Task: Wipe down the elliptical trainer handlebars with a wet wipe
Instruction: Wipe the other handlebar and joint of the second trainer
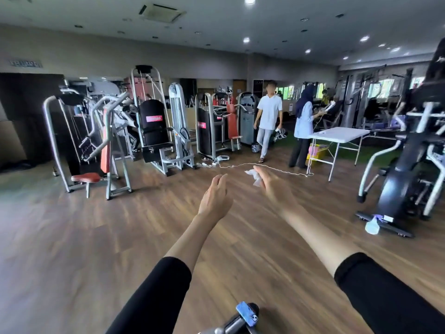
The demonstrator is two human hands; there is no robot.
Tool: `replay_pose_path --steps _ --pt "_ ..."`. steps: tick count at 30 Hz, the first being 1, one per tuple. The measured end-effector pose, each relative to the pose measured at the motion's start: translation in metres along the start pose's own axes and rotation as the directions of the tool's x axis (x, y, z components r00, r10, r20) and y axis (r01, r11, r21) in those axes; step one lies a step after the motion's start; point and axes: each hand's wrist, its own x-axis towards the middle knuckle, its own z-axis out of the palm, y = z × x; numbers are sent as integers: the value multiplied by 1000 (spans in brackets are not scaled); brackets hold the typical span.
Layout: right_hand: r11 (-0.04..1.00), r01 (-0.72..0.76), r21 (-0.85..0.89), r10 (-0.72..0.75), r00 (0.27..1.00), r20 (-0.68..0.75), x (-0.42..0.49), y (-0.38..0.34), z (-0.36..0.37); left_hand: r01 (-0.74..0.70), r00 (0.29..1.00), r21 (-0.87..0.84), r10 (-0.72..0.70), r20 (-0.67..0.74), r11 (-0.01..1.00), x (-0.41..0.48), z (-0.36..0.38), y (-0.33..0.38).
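Both my arms reach forward over the wooden floor. My right hand (pixel 271 183) holds a crumpled white wet wipe (pixel 254 176) against its palm, the wipe sticking out to the left. My left hand (pixel 215 197) is held out beside it with straight fingers and nothing in it. The dark elliptical trainer (pixel 407 165) stands at the right edge, well to the right of both hands. Its pale handlebars (pixel 427 116) rise at the upper right, partly cut off by the frame.
A spray bottle (pixel 372 225) stands on the floor by the elliptical's base. A white folding table (pixel 342 136) and two people stand beyond my hands. A white cable (pixel 277 168) trails across the floor. Weight machines (pixel 154 126) line the left and back. A phone (pixel 248 314) on a mount sits at the bottom.
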Motion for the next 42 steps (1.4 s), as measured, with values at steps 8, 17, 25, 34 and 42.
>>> replay_pose_path --steps 8,17,25,34,42 --pt "996 -59 -60 60 998 27 -28 59 -32 5 999 -78 -1 52 997 18 56 53" --pt "994 -106 -20 106 994 7 -32 126 -49 -14 992 -169 35 121 986 48 112 94" --pt "981 -183 -64 181 983 -34 -16 200 -40 -19 980 -213 61 191 977 91 179 107" --pt "962 -257 -97 256 966 -25 60 278 -18 -6 968 -222 61 242 975 188 240 106" --pt "963 -245 -113 243 970 -29 113 343 5 -14 965 -212 68 253 977 251 274 108"
